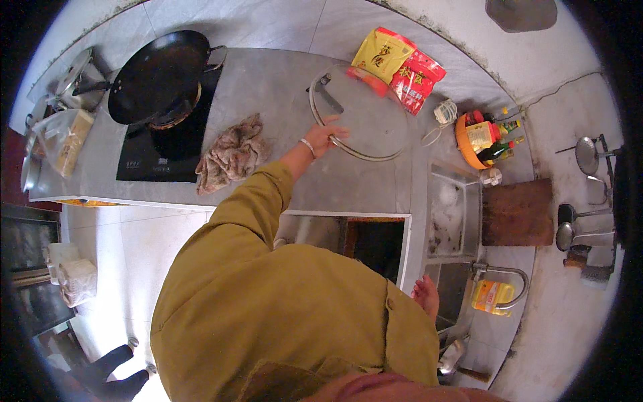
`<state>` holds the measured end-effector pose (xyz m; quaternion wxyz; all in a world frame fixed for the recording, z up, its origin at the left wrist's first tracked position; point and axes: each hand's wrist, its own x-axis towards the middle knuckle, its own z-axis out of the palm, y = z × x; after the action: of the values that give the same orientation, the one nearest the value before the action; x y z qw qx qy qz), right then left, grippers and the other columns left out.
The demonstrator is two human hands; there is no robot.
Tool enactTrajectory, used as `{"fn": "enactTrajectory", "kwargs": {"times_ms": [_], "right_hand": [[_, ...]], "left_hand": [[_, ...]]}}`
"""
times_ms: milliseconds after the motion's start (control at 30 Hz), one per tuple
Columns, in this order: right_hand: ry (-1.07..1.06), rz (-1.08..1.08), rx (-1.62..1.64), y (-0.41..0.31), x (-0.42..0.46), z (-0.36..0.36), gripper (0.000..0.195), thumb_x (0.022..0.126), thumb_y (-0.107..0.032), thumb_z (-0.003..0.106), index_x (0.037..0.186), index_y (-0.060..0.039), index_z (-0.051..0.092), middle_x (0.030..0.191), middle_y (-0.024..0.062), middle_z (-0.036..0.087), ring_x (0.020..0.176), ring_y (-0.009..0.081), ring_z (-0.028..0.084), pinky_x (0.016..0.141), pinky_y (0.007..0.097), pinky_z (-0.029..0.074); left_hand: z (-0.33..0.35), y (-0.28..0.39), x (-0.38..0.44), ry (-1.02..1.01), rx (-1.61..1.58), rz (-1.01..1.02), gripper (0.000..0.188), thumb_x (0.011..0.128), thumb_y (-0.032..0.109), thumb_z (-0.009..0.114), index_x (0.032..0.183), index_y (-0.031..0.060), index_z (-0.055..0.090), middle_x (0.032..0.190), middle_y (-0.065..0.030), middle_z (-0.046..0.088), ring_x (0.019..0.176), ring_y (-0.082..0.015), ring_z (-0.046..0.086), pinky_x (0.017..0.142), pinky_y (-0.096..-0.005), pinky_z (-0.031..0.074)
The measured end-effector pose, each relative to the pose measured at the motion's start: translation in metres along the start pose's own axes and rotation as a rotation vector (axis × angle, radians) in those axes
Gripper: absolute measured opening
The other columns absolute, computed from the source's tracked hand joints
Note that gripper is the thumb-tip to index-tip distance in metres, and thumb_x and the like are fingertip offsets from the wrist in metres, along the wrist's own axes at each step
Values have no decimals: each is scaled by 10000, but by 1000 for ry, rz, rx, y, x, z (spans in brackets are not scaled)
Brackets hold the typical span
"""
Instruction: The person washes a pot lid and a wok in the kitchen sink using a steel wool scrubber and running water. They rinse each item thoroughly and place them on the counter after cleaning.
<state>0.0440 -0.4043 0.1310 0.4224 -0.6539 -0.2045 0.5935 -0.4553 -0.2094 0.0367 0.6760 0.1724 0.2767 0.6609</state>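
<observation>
My left hand [324, 138] grips the near rim of a large glass pan lid [374, 120], which lies against the grey countertop [346, 183] or just above it; which of the two is not plain. The lid overlaps the lower edge of a yellow food packet [384, 55]. My right hand [426, 296] is by the front edge of the sink [444, 286], its fingers slightly curled, with no held thing in sight. A crumpled cloth [233, 153] lies left of my left hand. Farther left, a black wok [158, 78] sits tilted over the black cooktop [161, 163].
A red packet [419, 78] leans beside the yellow one. An orange basket [464, 140] holds bottles. Beyond the sink are a wooden cutting board [517, 213], a curved faucet [515, 274] and a yellow jug [492, 296]. A lidded metal pot [83, 90] stands left of the wok.
</observation>
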Motion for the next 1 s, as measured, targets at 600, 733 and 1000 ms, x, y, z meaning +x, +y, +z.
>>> {"fn": "enactTrajectory", "kwargs": {"times_ms": [600, 733, 1000], "right_hand": [[-57, -93, 57, -43, 37, -39, 204, 851, -230, 574, 1001, -93, 553, 762, 25, 594, 617, 118, 537, 500, 239, 441], [31, -54, 130, -52, 51, -63, 213, 853, -236, 574, 1009, -94, 553, 776, 25, 605, 629, 114, 563, 493, 241, 469], [-83, -44, 148, -54, 56, -58, 193, 861, -235, 562, 980, -84, 570, 792, 44, 628, 637, 127, 584, 523, 262, 500]], "left_hand": [[-10, 1, 4, 169, 158, -58, 663, 743, 87, 618, 1326, 89, 303, 853, -78, 616, 781, -165, 603, 650, -312, 488], [-12, -1, 4, 138, 282, -63, 680, 724, 78, 627, 1329, 107, 318, 903, -91, 598, 762, -177, 589, 646, -325, 481], [-47, -19, 20, 38, 494, 12, 686, 728, 96, 631, 1336, 144, 317, 996, -99, 574, 837, -193, 574, 696, -343, 481]]}}
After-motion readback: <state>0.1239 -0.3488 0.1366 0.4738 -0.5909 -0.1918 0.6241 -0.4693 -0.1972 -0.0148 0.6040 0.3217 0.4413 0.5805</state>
